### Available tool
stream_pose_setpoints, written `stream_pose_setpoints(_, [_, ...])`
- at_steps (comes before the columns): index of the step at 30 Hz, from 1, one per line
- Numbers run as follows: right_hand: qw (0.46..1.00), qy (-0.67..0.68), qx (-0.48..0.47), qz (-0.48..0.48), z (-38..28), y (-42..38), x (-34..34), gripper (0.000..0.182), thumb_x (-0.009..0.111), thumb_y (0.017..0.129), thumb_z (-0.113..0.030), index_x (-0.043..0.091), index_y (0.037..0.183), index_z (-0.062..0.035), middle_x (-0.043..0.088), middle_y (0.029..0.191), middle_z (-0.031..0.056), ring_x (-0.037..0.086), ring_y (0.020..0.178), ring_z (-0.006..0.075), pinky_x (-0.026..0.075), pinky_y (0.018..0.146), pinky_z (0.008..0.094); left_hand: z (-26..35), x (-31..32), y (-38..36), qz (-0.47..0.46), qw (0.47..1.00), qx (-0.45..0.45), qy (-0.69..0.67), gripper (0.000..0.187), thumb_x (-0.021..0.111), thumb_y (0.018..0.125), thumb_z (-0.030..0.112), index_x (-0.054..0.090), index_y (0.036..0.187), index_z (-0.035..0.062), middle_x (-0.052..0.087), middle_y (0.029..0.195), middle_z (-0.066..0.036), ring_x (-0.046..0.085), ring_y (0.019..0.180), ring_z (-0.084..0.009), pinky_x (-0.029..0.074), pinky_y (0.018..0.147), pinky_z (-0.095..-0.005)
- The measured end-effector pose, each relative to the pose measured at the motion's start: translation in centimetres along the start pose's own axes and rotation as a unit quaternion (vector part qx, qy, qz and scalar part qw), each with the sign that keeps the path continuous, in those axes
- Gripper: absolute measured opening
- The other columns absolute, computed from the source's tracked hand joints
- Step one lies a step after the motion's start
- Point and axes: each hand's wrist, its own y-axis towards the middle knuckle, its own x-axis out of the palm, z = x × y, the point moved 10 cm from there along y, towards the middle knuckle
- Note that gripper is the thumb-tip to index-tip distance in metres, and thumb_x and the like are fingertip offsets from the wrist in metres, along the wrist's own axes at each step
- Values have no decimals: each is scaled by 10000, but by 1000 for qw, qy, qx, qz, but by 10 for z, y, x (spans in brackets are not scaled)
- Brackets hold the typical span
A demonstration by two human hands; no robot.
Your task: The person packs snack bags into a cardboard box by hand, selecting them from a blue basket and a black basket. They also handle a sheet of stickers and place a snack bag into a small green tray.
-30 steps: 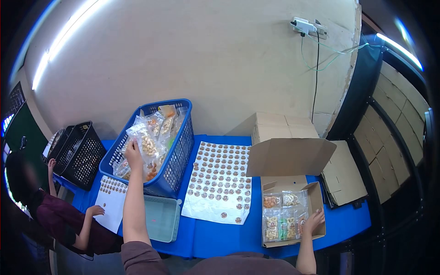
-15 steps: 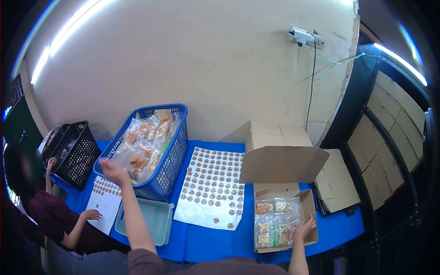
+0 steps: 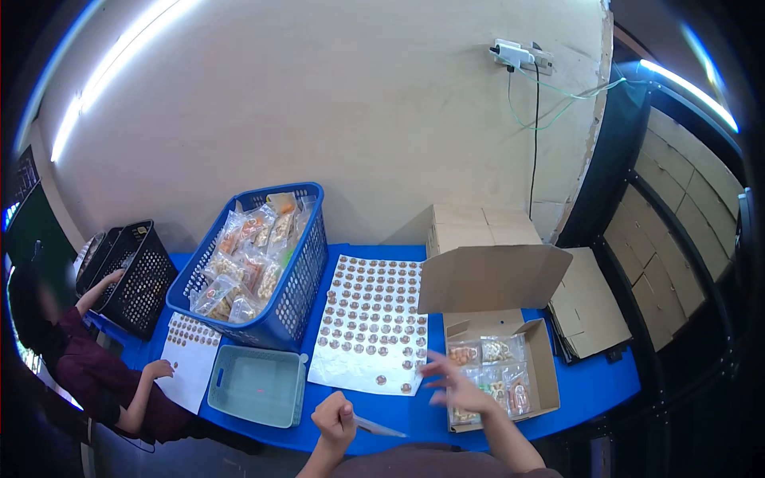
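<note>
My left hand point(image 3: 335, 420) is closed on a clear plastic packet point(image 3: 378, 428) near the table's front edge. To its right, my right hand point(image 3: 458, 385) has its fingers spread, between the sticker sheet point(image 3: 362, 372) and the open cardboard box point(image 3: 545, 374), partly covering the box's left side. Clear packets of snacks point(image 3: 496, 349) lie in the box. The white sheet bears rows of round brown stickers, with gaps in its lower rows. More filled packets point(image 3: 256, 227) are piled in the blue basket point(image 3: 304, 271).
A pale green tray point(image 3: 256, 386) sits below the basket. At left, a co-worker point(image 3: 96, 370) reaches into a black basket point(image 3: 142, 291), beside another sticker sheet point(image 3: 188, 374). Flattened cardboard point(image 3: 594, 307) lies at right; a closed carton point(image 3: 482, 227) stands behind the open box.
My left hand has come from the blue basket to the front edge with a packet. My right hand has moved left from the box. The co-worker's hand reaches further into the black basket.
</note>
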Motion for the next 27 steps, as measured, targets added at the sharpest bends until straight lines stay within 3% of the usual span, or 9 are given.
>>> stream_pose_setpoints(1, [993, -25, -56, -96, -4, 1, 42, 978, 805, 690, -169, 192, 1451, -128, 413, 1341, 138, 432, 1228, 261, 392, 1010, 432, 1, -3, -1, 12, 999, -14, 26, 553, 400, 980, 391, 373, 556, 37, 378, 487, -28, 442, 405, -121, 334, 369, -241])
stream_pose_setpoints(6, [985, -8, -51, -165, 2, -8, 116, 709, 740, 770, -156, 387, 1382, -99, 420, 1376, 125, 452, 1222, 257, 401, 998, 387, 10, -29, -4, 123, 989, 6, -77, 533, 354, 986, 395, 330, 579, 51, 296, 499, -19, 339, 415, -103, 435, 348, -259])
stream_pose_setpoints(8, [979, -81, -155, -103, 9, -8, 105, 408, 660, 841, -109, 556, 1231, -52, 564, 1235, 118, 559, 1093, 224, 445, 934, 335, 4, -25, -7, 135, 984, -32, -108, 519, 345, 986, 403, 343, 606, 51, 292, 506, -9, 348, 424, -104, 428, 344, -253])
stream_pose_setpoints(11, [976, -121, -178, 33, 3, -17, 74, 306, 613, 886, -135, 592, 1178, -45, 662, 978, 100, 622, 858, 174, 495, 773, 290, -15, -13, -15, 110, 971, -128, -169, 501, 336, 956, 512, 377, 771, 48, 366, 634, -27, 436, 535, -124, 484, 437, -276])
stream_pose_setpoints(13, [981, -62, -156, 97, 1, -22, 55, 230, 574, 916, -159, 609, 1100, -25, 659, 870, 81, 618, 787, 125, 493, 689, 268, -5, 0, -2, 119, 953, -84, -266, 562, 341, 907, 616, 368, 942, 56, 429, 850, -78, 498, 695, -155, 521, 629, -333])
stream_pose_setpoints(15, [933, 197, -67, 294, 30, -38, 10, 203, 528, 947, -189, 623, 981, -13, 627, 803, 59, 586, 714, 78, 482, 629, 247, -9, 15, -8, 48, 961, -105, -253, 637, 357, 871, 671, 327, 1089, 74, 412, 1056, -116, 508, 837, -179, 479, 792, -360])
stream_pose_setpoints(20, [978, -109, 3, 178, 29, -33, 46, 280, 472, 976, -267, 613, 944, -28, 502, 583, -22, 468, 493, 45, 371, 421, 214, -33, 75, -32, -106, 908, -282, -292, 755, 485, 842, 644, 312, 1252, 33, 449, 1168, -142, 528, 949, -205, 408, 904, -348])
stream_pose_setpoints(23, [968, 53, 18, 244, 34, -38, 28, 264, 478, 973, -259, 610, 948, -32, 464, 531, -29, 429, 433, 37, 346, 378, 209, -44, 81, -29, -136, 885, -316, -314, 732, 468, 880, 593, 322, 1296, 9, 480, 1178, -145, 531, 974, -199, 417, 897, -343])
stream_pose_setpoints(27, [921, 180, 46, 343, 45, -56, -34, 287, 426, 991, -300, 537, 1086, -53, 491, 575, -28, 468, 454, 52, 341, 361, 219, -54, 25, -1, -4, 915, -288, -282, 524, 382, 946, 452, 415, 1224, 10, 528, 1112, -133, 549, 930, -192, 437, 868, -347])
